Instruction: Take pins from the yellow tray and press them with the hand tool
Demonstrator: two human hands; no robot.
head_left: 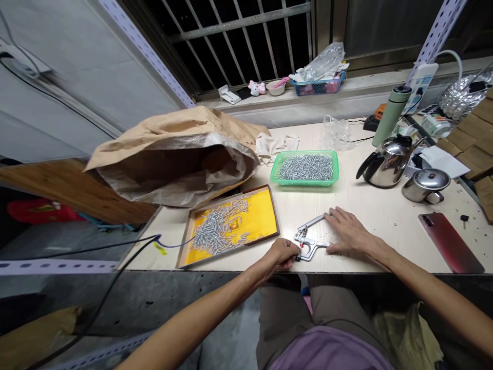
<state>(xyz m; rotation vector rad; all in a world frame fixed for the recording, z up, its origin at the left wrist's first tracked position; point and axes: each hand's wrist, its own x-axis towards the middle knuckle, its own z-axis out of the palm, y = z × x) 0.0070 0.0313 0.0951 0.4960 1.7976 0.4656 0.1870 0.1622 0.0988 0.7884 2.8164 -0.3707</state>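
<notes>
A silver hand tool (311,244) with two spread handles, a spring and a small red part lies near the table's front edge. My left hand (284,254) is closed in a pinch at the tool's left end, beside a small black part; what sits between the fingertips is hidden. Over the handle ends lies my right hand (352,232), fingers stretched and thumb apart, touching the handles without wrapping round them. Left of the tool, many small silver metal pins (215,234) are heaped in a shallow tray (271,205) with a yellow lining.
Behind stands a green basket (304,182) full of similar pins. A large open paper sack (173,128) leans at the back left. To the right are a steel kettle (387,164), a lidded steel cup (425,186), a green flask (391,118) and a red phone (450,244).
</notes>
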